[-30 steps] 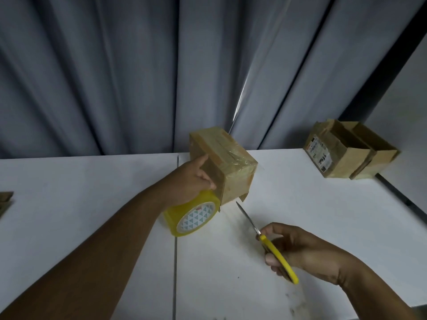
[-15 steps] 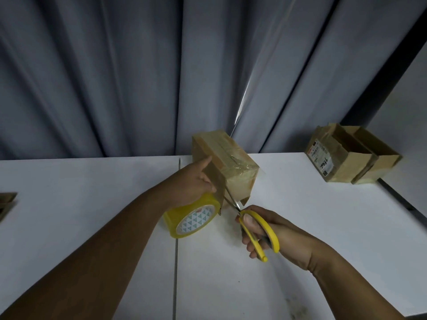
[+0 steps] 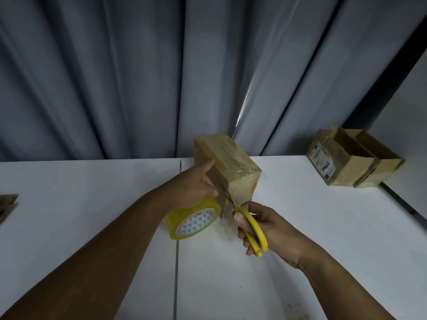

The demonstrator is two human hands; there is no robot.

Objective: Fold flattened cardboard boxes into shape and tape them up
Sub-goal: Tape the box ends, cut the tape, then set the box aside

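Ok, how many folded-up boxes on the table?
3: the taped box at centre; the labelled box and a plain box beside it, far right. Flattened cardboard at left edge is cropped.

One wide-angle view, worn on the person's head, looks forward and down along both forearms, which enter from the bottom corners. The left grip [image 3: 196, 183] and right grip [image 3: 261, 225] meet close to the lens, just below the frame's middle. Around and beyond the grips spreads the white bench [image 3: 92, 192], seen obliquely from above. Behind the grips a grey curtain [image 3: 115, 77] fills the upper half.
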